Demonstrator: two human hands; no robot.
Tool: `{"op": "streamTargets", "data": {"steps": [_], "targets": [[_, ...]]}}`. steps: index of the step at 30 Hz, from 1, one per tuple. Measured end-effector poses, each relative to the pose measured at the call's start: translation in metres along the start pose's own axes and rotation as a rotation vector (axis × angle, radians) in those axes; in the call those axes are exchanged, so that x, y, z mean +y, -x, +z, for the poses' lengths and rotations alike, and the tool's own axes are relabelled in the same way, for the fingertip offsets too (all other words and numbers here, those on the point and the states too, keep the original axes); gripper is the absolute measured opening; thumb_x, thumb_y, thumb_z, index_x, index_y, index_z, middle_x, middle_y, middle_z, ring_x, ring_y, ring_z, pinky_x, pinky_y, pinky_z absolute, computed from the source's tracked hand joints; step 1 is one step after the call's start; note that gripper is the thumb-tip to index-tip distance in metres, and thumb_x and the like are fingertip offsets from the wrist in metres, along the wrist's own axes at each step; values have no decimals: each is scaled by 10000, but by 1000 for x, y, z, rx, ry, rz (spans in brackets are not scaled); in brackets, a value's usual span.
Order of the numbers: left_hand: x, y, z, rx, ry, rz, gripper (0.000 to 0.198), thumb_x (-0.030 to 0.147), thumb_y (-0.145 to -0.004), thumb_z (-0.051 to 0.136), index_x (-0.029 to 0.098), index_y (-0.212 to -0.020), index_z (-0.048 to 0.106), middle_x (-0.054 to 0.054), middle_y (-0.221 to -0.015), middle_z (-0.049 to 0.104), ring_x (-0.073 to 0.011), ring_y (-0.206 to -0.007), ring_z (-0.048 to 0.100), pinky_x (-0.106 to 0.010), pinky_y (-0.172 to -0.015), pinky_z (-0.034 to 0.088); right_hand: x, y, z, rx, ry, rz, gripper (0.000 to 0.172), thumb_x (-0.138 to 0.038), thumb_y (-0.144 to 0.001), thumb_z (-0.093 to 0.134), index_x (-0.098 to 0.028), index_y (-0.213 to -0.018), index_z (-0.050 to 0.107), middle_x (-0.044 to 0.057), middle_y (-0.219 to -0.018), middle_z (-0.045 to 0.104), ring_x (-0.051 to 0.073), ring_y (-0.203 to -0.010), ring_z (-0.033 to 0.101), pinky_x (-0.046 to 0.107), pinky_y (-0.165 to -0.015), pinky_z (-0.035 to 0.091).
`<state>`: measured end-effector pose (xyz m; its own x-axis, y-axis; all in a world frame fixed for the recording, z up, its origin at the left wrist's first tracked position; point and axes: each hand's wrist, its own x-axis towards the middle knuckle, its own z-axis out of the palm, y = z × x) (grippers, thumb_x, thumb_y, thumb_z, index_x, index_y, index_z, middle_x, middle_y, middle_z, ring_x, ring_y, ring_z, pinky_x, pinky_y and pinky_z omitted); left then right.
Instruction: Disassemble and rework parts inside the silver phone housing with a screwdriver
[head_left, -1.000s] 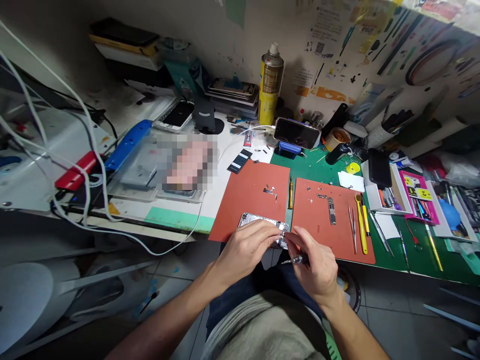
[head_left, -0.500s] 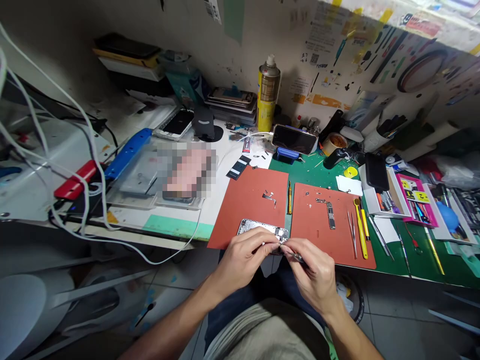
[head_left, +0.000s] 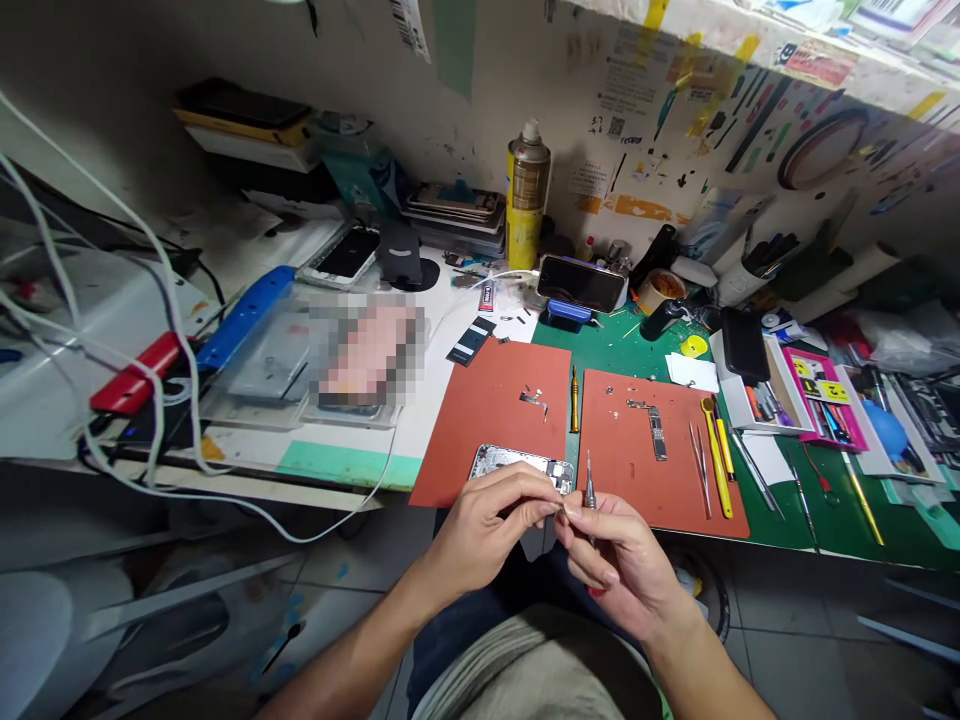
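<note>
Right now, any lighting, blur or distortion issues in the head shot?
Head view: left hand, right hand and screwdriver well lit; the wall falls dark at upper left; a pixelated patch masks something left of the mats; edges look stretched, probably wide-angle; detail between the fingertips too small to tell.

Metallic gleam against matt, rubbery surfaces
The phone housing (head_left: 499, 457) looks silvery and metallic, the screwdriver (head_left: 590, 488) like polished steel. The 2 reddish mats (head_left: 487, 405) appear smooth and matt. The tweezers (head_left: 700, 465) are shiny metal, the propped phone (head_left: 579, 285) glossy and glass-like, the spray can (head_left: 528, 195) glossy, the flat cases (head_left: 270, 345) clear plastic, the shirt (head_left: 555, 670) matt cloth.
</note>
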<state>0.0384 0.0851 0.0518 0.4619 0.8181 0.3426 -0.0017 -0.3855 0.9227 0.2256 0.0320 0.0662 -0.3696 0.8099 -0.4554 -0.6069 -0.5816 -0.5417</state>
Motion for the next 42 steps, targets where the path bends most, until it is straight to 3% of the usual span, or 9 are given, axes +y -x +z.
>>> {"op": "streamTargets", "data": {"steps": [8, 15, 18, 20, 23, 28, 35, 42], "targets": [[0, 0, 1, -10, 36, -51, 146, 237, -1072, 673, 200, -961, 760, -34, -840, 715, -147, -753, 666, -247, -692, 544, 0, 2, 2, -46, -72, 26, 223, -322, -928, 810, -118, -870, 739, -44, -623, 608, -16, -342, 208, 186, -368, 193], [-1, 3, 5, 4, 147, -176, 148, 292, -1075, 674, 200, -992, 755, -39, -927, 717, -114, -682, 643, -219, -627, 549, 7, 3, 3, 47, 63, -49, 327, -445, -938, 812, -152, -836, 708, -71, -583, 525, -1, -360, 213, 205, -389, 185], [1, 7, 4, 31, 164, -224, 134, 301, -1070, 681, 211, -1006, 757, -28, -920, 723, -109, -661, 646, -210, -612, 553, 14, 6, 0, 211, 391, -249, 385, -518, -985, 758, -176, -819, 704, -51, -595, 536, 34, -398, 310, 216, -408, 232], [2, 10, 2, 41, 134, -231, 109, 287, -1064, 691, 216, -1007, 752, -19, -903, 723, -111, -661, 650, -210, -614, 550, 17, 9, -1, 293, 725, -495, 290, -442, -1026, 715, -194, -877, 738, -6, -687, 628, 88, -507, 491, 229, -480, 385], [4, 14, 0, 50, 38, -193, 59, 234, -1058, 693, 221, -1033, 744, -15, -911, 733, -120, -707, 671, -215, -654, 551, 16, 11, -4, 245, 1204, -886, 130, -205, -1056, 628, -220, -1073, 756, 52, -889, 746, 162, -771, 693, 271, -695, 552], [5, 15, -1, 33, -114, -40, 116, 130, -1061, 655, 216, -1009, 713, -8, -916, 734, -130, -835, 702, -207, -759, 559, 16, 10, -13, 183, 1643, -1215, 343, -30, -1013, 586, -165, -1320, 659, 109, -996, 783, 184, -827, 747, 279, -690, 579], [6, 15, -3, 48, -207, 116, 153, 56, -1043, 645, 194, -1066, 706, -26, -947, 744, -134, -866, 721, -215, -809, 583, 17, 10, -17, 136, 1760, -1368, 317, 24, -1003, 542, -16, -1291, 668, 191, -1036, 790, 206, -856, 757, 302, -674, 567], [2, 18, -4, 52, -292, 205, 136, 65, -1054, 639, 181, -1093, 698, -33, -958, 759, -139, -879, 745, -231, -817, 592, 15, 11, -16, 117, 1770, -1325, 320, 5, -1028, 520, -16, -1319, 653, 196, -1070, 790, 207, -890, 761, 303, -707, 583]]}}
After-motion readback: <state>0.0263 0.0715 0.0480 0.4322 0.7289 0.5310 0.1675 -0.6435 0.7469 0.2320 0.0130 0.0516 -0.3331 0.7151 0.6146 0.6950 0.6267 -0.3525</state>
